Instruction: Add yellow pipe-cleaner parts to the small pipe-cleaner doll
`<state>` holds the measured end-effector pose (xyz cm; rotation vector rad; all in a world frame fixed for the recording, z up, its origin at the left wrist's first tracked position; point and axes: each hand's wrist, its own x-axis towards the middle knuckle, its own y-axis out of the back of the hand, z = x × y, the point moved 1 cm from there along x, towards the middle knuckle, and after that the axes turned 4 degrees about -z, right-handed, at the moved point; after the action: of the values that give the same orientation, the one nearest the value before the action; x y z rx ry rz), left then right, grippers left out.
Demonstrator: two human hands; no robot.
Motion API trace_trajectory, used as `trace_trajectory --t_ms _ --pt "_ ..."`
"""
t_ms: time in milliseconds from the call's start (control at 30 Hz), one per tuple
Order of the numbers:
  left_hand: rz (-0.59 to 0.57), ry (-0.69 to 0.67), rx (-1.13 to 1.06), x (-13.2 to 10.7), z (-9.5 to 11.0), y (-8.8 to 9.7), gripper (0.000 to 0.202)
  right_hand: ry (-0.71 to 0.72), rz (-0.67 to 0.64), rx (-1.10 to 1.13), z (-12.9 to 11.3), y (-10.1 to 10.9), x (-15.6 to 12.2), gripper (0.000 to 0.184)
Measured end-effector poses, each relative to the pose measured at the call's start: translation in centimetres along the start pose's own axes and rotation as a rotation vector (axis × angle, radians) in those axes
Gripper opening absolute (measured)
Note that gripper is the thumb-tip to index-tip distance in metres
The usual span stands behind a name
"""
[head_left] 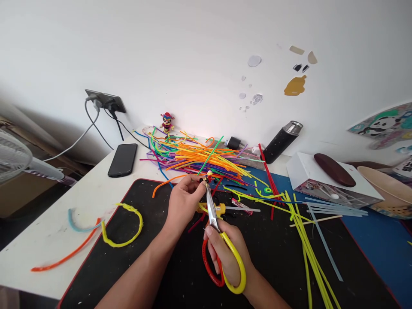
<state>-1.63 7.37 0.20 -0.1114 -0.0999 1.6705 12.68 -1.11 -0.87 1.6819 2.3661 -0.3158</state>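
My left hand (186,197) pinches a small pipe-cleaner figure (209,175) with a pale yellow and red top; the fingers hide much of it. My right hand (228,249) is wrapped round a pair of scissors (212,212) with one red and one yellow handle loop. The blades point away from me and their tips meet the figure beside my left fingertips; whether they touch it I cannot tell. Just beyond lies a big heap of coloured pipe cleaners (209,156). Partly behind the scissors, a yellow glue gun (220,209) rests on the black mat (154,266).
A finished-looking doll (167,122) stands by the wall. A phone (122,160) lies left, near a curled yellow pipe cleaner (140,221). On the right are yellow-green pipe cleaners (305,244), glue sticks (328,244), a black flask (281,143) and a white box (309,169).
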Motion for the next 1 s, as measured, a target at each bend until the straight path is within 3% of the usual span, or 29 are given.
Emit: trace_trajectory --t_ms 367,633,1000 --pt "0.024 0.012 -0.334 0.2 0.0 -0.1 0.035 0.024 -0.009 0.086 -0.6 -0.3 -0.3 0.058" --pt "0.027 -0.067 -0.293 -0.2 -0.1 0.1 0.028 0.013 -0.025 0.221 -0.2 0.0 -0.2 0.056" --pt "0.063 -0.062 -0.269 0.3 0.0 0.2 0.035 0.021 -0.235 0.396 -0.2 0.8 -0.6 0.061"
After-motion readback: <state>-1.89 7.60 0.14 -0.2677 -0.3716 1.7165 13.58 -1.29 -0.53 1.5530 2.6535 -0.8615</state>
